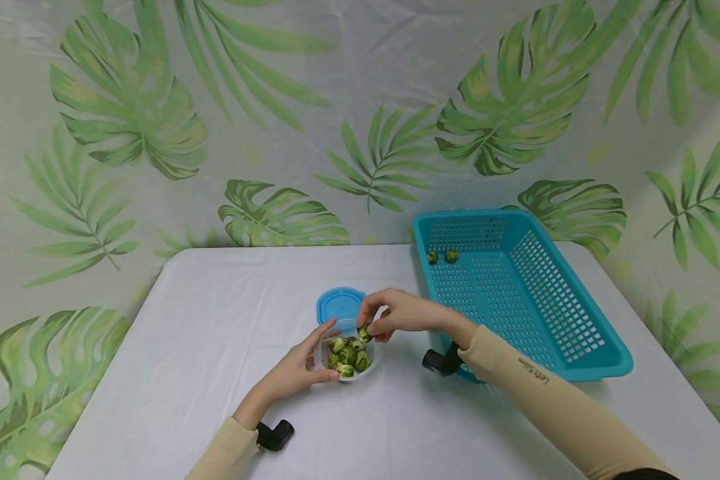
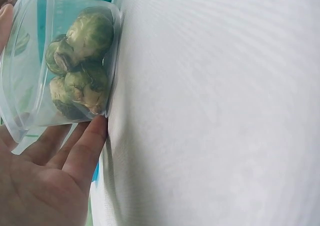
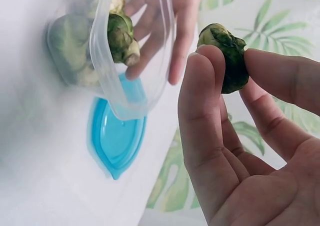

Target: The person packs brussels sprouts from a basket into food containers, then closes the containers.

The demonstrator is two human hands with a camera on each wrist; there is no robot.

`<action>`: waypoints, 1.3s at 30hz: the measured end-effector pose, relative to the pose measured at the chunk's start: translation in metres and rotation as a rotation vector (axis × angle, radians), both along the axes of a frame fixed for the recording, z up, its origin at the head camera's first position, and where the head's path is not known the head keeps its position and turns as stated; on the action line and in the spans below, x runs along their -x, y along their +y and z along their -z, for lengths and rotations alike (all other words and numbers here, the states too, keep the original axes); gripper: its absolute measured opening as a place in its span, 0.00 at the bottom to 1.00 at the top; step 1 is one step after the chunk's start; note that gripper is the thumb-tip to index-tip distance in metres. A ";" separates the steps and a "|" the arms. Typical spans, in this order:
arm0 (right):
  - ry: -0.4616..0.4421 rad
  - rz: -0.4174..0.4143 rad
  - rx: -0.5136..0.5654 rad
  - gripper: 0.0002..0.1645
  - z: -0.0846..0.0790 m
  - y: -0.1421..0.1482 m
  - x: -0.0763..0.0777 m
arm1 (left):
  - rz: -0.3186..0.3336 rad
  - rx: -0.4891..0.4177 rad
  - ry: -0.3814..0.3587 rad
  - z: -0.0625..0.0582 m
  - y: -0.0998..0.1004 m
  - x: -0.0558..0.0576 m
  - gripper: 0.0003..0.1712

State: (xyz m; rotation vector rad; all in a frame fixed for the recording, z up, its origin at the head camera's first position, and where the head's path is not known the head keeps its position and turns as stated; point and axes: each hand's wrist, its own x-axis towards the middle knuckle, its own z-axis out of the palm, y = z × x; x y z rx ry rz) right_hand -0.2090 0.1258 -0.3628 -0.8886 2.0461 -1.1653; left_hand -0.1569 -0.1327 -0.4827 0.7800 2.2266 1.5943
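Observation:
My right hand (image 1: pixel 403 312) pinches a Brussels sprout (image 3: pixel 225 56) between thumb and fingertips, just above the rim of a clear plastic container (image 2: pixel 30 93). Several more Brussels sprouts (image 1: pixel 347 357) lie inside that container, which stands upright on the table. With thumb on the near side and fingers along the far side, my left hand (image 1: pixel 294 368) holds the container. In the left wrist view, the left fingers (image 2: pixel 80 156) touch its wall near the base. A blue lid (image 1: pixel 339 305) lies flat on the table just behind the container.
A large teal basket (image 1: pixel 582 320) with slotted walls stands to the right, partly under my right forearm. Two loose sprouts (image 1: pixel 451 256) lie in its far left corner. The white-covered table (image 1: pixel 216 313) ends at a leaf-printed backdrop (image 1: pixel 384 80).

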 end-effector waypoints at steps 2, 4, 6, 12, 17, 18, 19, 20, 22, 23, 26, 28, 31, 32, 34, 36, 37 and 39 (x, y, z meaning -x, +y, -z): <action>0.000 -0.007 -0.019 0.07 0.003 -0.003 -0.001 | 0.001 0.001 0.000 0.000 0.000 0.000 0.52; 0.004 -0.013 -0.037 0.07 0.006 -0.006 -0.003 | 0.001 0.001 -0.002 0.000 0.000 0.000 0.52; 0.007 -0.020 -0.055 0.07 0.008 -0.008 -0.005 | 0.000 0.003 -0.003 0.000 0.000 0.000 0.52; 0.014 -0.029 -0.104 0.07 0.015 -0.016 -0.010 | -0.006 0.006 -0.006 -0.002 0.000 -0.002 0.52; 0.010 -0.022 -0.126 0.07 0.018 -0.019 -0.013 | -0.016 0.012 -0.008 -0.004 0.001 -0.004 0.51; 0.007 -0.021 -0.129 0.07 0.018 -0.020 -0.013 | -0.017 0.014 -0.009 -0.004 0.001 -0.004 0.51; 0.005 -0.019 -0.130 0.07 0.019 -0.020 -0.014 | -0.018 0.019 -0.009 -0.003 0.001 -0.004 0.51; 0.003 -0.019 -0.132 0.07 0.019 -0.020 -0.015 | -0.018 0.023 -0.008 -0.003 0.001 -0.003 0.51; 0.000 -0.023 -0.134 0.07 0.021 -0.021 -0.015 | -0.018 0.023 -0.009 -0.002 0.001 -0.003 0.51; -0.001 -0.026 -0.137 0.07 0.022 -0.021 -0.015 | -0.018 0.022 -0.010 -0.002 0.001 -0.003 0.51; -0.001 -0.030 -0.138 0.06 0.024 -0.020 -0.015 | -0.019 0.018 -0.011 0.000 0.001 -0.002 0.52; 0.003 -0.028 -0.137 0.06 0.024 -0.018 -0.014 | -0.022 0.019 -0.010 0.000 0.002 -0.002 0.52; 0.018 -0.016 -0.131 0.06 0.022 -0.015 -0.012 | -0.026 0.031 -0.008 0.000 0.001 -0.002 0.52; 0.023 -0.011 -0.127 0.06 0.021 -0.013 -0.012 | -0.025 0.030 -0.009 0.000 0.001 -0.003 0.52; 0.031 0.003 -0.117 0.05 0.017 -0.010 -0.011 | -0.022 0.024 -0.011 -0.001 0.001 -0.003 0.52; 0.034 0.017 -0.103 0.05 0.013 -0.006 -0.009 | -0.018 0.014 -0.012 0.000 0.001 -0.002 0.52; 0.035 0.023 -0.095 0.05 0.011 -0.005 -0.008 | -0.015 0.009 -0.012 0.000 0.001 -0.002 0.52; 0.035 0.037 -0.076 0.04 0.007 -0.001 -0.006 | -0.012 0.003 -0.011 0.000 0.001 -0.002 0.52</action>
